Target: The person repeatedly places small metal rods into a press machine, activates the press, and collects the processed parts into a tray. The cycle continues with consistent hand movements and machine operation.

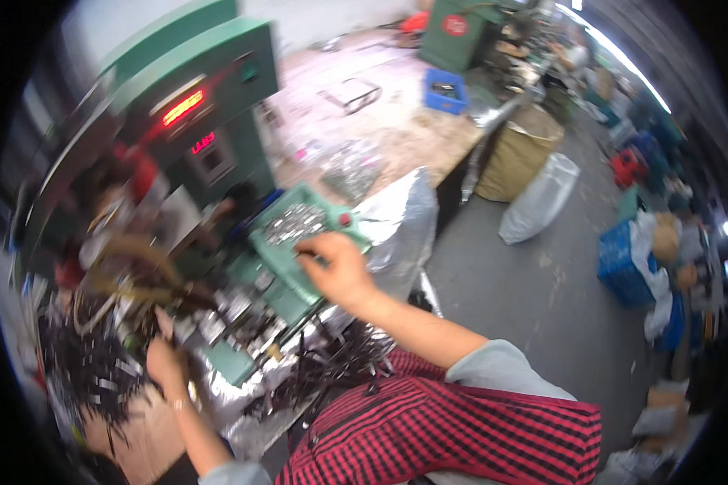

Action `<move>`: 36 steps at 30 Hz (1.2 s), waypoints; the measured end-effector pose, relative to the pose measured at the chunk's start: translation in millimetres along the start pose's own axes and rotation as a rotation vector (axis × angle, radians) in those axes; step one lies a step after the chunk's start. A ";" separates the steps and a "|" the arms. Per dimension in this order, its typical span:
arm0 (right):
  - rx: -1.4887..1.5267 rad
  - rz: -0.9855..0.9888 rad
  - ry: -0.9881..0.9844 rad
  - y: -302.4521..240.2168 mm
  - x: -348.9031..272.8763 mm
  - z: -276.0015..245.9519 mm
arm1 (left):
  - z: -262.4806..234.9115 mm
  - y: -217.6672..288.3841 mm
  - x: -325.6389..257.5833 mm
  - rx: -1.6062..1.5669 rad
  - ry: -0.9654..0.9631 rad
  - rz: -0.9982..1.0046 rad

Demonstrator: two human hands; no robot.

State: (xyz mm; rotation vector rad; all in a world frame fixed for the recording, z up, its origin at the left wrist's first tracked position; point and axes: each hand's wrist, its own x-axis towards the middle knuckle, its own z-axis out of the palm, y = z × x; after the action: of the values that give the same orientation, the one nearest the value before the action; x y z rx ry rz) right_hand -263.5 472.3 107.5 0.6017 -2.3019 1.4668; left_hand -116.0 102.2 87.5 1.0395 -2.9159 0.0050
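Observation:
My right hand is over the green tray, thumb and fingers pinched together; whatever they hold is too small to make out. A pile of small shiny metal pieces lies in the far part of that tray, just beyond my fingertips. My left hand is closed beside the working parts of a green machine, and what its fingers hold is hidden and blurred. Dark narrow strips lie tangled on the bench between my forearms. Another bundle of dark strips hangs left of my left hand.
Red lit displays glow on the machine's front. Behind the tray are clear plastic bags and a blue bin on a pale table. Sacks stand on the grey floor to the right, with blue crates farther off.

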 end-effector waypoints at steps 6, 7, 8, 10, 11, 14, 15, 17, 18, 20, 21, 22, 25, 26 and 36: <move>0.042 -0.069 0.037 -11.7 11.7 15.4 | -2.9 -12.5 5.7 0.012 0.072 0.114; 0.035 -0.065 0.035 -9.7 13.1 18.9 | 2.3 -23.5 14.6 0.097 0.041 0.105; 0.014 -0.085 0.055 -6.4 12.9 17.9 | -11.4 -13.5 8.4 0.016 0.060 0.039; -0.024 -0.110 0.076 0.3 4.1 6.9 | -23.8 -22.2 -6.4 -0.150 0.120 -0.008; -0.050 -0.126 0.114 8.0 -1.1 -4.9 | 4.5 -51.5 -4.3 -0.343 0.333 0.114; -0.117 -0.094 0.179 25.7 -16.5 -41.1 | 35.8 -87.0 -9.7 -0.849 0.415 0.066; -0.079 -0.112 0.154 18.0 -13.9 -44.7 | 38.6 -93.6 -12.7 -1.039 0.382 -0.033; 0.060 -0.136 0.062 -13.6 -9.8 -38.3 | -30.5 -64.0 -55.7 -1.174 0.365 -0.090; 0.156 -0.158 -0.001 -32.6 -3.9 -32.5 | -40.5 -56.4 -55.3 -1.169 0.440 -0.068; 0.223 -0.219 -0.084 -67.4 15.3 -26.3 | -44.6 -33.1 -40.1 -1.428 0.446 -0.202; 0.269 -0.257 -0.108 -77.0 22.1 -9.2 | -46.8 -26.5 -36.0 -1.207 0.500 -0.133; 0.254 -0.257 -0.053 -77.2 29.7 4.8 | -48.9 -9.9 -31.4 -1.161 0.452 -0.004; 0.497 -0.006 -0.155 -94.7 27.7 39.9 | -33.9 8.1 -39.0 -1.303 0.483 0.057; 0.566 0.033 -0.151 -97.3 18.5 45.8 | -40.7 16.5 -54.5 -1.468 0.488 0.021; 0.899 0.264 -0.217 -139.6 10.9 34.6 | -124.9 89.4 -97.5 -1.258 0.950 0.630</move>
State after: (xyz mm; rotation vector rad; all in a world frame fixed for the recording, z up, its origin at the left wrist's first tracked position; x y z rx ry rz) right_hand -202.0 386.5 205.7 0.7112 -1.8025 2.6957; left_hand -91.8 235.4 209.0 -0.1246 -1.6410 -0.8713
